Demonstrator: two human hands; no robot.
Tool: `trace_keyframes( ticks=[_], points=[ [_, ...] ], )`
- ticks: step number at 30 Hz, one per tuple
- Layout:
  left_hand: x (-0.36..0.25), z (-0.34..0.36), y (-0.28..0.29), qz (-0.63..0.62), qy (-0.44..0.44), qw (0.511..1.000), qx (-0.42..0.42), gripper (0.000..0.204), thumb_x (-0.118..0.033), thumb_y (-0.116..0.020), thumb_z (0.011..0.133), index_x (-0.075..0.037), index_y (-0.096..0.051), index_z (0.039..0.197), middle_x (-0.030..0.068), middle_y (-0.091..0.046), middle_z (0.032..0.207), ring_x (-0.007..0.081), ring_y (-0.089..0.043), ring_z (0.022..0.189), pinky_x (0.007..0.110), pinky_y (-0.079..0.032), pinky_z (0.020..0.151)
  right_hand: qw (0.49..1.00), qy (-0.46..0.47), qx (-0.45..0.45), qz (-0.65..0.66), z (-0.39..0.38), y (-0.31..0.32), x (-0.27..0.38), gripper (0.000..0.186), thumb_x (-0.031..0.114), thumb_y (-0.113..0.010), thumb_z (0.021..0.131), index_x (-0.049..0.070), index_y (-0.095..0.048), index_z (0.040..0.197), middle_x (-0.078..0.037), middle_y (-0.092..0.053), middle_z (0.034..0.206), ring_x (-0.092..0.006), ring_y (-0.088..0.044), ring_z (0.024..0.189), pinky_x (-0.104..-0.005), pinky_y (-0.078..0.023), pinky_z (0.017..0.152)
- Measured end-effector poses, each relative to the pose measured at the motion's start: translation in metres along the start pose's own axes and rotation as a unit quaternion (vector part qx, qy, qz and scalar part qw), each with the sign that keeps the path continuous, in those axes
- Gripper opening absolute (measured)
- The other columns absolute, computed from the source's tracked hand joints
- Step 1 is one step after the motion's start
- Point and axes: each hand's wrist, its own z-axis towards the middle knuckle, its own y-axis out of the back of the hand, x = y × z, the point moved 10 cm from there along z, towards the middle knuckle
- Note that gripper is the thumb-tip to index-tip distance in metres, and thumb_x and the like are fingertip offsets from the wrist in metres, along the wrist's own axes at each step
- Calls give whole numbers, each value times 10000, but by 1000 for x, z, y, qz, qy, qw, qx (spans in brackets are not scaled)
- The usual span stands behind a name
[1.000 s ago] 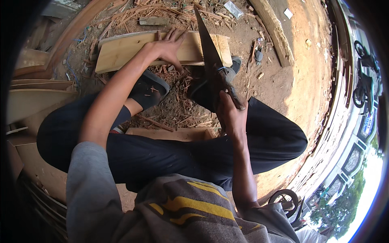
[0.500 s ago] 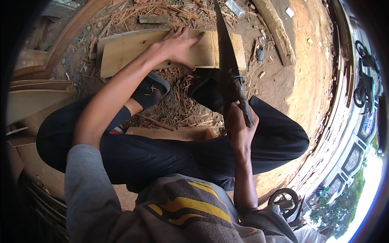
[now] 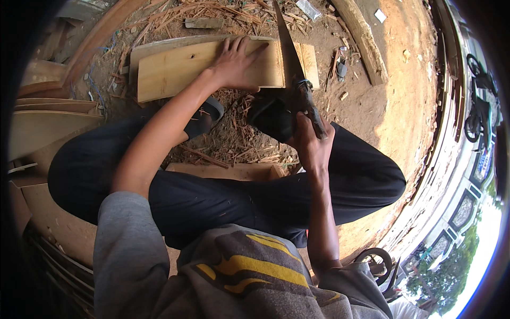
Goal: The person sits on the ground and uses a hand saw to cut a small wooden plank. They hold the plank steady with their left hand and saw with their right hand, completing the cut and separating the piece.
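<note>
A pale wooden board [image 3: 175, 72] lies crosswise in front of my feet, on top of another plank [image 3: 139, 55] that shows along its far and left edges. My left hand [image 3: 236, 66] presses on the board with its fingers spread. In my right hand [image 3: 312, 135] is the dark handle of a handsaw [image 3: 290, 53], fingers wrapped round it. The blade points away from me and lies across the board near its right end. A line of sawdust [image 3: 281, 66] runs across the wood just left of the blade. The blade hides part of the board's right end.
Wood shavings and offcuts cover the dirt ground. A thick timber [image 3: 364, 45] lies at the far right, and a small wood block [image 3: 204, 23] beyond the board. Near my knees is a wooden frame [image 3: 228, 171]. Curved wooden pieces [image 3: 53, 127] stand at the left. Motorbikes [image 3: 481, 106] are at the right.
The saw and my right hand have moved forward, away from me. The board has shifted slightly, its left end moving right. My left hand still presses on it.
</note>
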Motion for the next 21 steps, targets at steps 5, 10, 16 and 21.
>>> trace_keyframes(
  ticks=[5, 10, 16, 21],
  points=[
    [-5, 0, 8, 14, 11, 1000, -18, 1128, -642, -733, 575, -172, -241, 1475, 331, -257, 1411, 471, -211, 1347, 608, -160, 1093, 1000, -16, 5, 16, 11, -3, -5, 241, 228, -599, 884, -2, -585, 813, 17, -510, 629, -54, -441, 561, -252, -365, 495],
    [-2, 0, 6, 34, 14, 999, -19, 1122, -637, -740, 573, -180, -250, 1472, 318, -250, 1419, 466, -218, 1346, 614, -177, 1087, 1000, -20, 9, 21, 18, -6, -9, 239, 226, -600, 885, -3, -587, 818, 19, -507, 625, -55, -444, 561, -251, -370, 496],
    [0, 1, 6, 18, 20, 1000, -13, 1110, -652, -732, 566, -180, -281, 1463, 275, -247, 1437, 458, -229, 1339, 595, -187, 1094, 1000, -14, 17, -4, 19, -8, -3, 234, 214, -592, 888, -13, -592, 833, 22, -506, 632, -54, -444, 568, -249, -369, 499],
    [1, 0, 5, 6, 30, 1000, 1, 1092, -659, -723, 563, -205, -296, 1459, 273, -247, 1438, 453, -230, 1342, 582, -188, 1099, 1000, -21, 14, -10, 1, -3, -4, 236, 216, -590, 887, -12, -592, 826, 24, -505, 631, -52, -447, 571, -244, -366, 501]
  ],
)
